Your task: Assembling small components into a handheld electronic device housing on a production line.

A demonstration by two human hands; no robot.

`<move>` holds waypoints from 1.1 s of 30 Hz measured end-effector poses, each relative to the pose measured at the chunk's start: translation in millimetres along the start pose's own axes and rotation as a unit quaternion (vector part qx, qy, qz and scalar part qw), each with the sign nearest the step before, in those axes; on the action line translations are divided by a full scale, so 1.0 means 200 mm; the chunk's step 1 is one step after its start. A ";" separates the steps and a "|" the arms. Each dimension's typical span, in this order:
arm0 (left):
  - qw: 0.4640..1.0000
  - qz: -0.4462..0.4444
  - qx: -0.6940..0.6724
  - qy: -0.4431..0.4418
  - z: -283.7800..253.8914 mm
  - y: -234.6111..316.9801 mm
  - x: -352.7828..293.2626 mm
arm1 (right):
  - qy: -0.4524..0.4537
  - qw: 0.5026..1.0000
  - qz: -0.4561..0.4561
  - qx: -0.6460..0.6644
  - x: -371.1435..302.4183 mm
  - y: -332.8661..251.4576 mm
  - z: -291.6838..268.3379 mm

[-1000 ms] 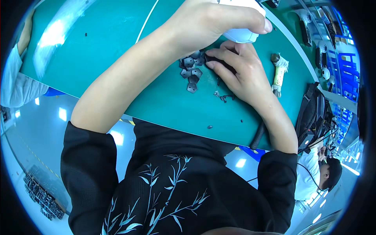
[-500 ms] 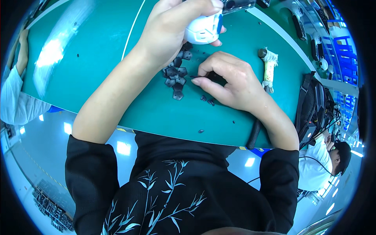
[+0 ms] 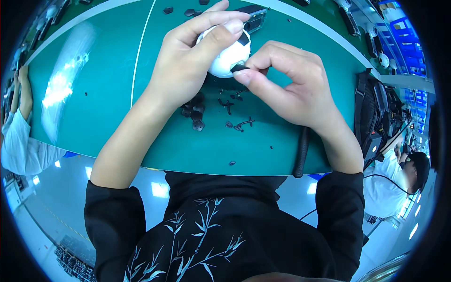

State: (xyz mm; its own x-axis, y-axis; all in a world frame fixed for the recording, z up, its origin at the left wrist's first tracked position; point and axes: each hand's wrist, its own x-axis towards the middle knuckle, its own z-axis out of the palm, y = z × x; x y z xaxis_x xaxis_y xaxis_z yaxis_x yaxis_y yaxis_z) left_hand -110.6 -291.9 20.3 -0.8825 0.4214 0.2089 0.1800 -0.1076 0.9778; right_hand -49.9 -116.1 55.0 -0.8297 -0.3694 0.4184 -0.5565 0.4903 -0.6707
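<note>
My left hand (image 3: 183,61) is closed around a white ball (image 3: 226,57) with black patches, above the table. A dark handle-like part with a clear cover (image 3: 256,19) sticks out beyond the ball. Between thumb and forefinger, my right hand (image 3: 291,82) pinches a small black piece (image 3: 238,68) against the ball's lower right side. Below my left wrist lies a pile of black pentagon pieces (image 3: 198,125), partly hidden by the hand. Small black cross-shaped bits (image 3: 227,105) and other scraps (image 3: 242,125) lie beneath the ball.
The green table (image 3: 197,157) carries a black tool handle (image 3: 302,152) under my right forearm. Several pentagon pieces (image 3: 189,12) lie at the far side. A black bag (image 3: 373,117) stands at the right edge. People sit at left (image 3: 28,136) and right (image 3: 390,183).
My right hand has moved up from the pile to the ball with a black piece. The ball has come lower and turned, showing black patches.
</note>
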 end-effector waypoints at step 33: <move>0.991 0.001 -0.072 -0.109 -0.05 0.00 0.01 | -0.046 0.944 0.185 0.270 0.03 0.05 -0.07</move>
State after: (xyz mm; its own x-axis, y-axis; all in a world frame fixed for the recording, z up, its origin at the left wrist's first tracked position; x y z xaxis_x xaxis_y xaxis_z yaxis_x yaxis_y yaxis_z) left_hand -116.5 -300.2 21.4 -0.7645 0.6038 0.2258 0.1044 -0.2297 0.9677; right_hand -60.0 -102.1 59.7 -0.9420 -0.3311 0.0559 -0.1059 0.1352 -0.9851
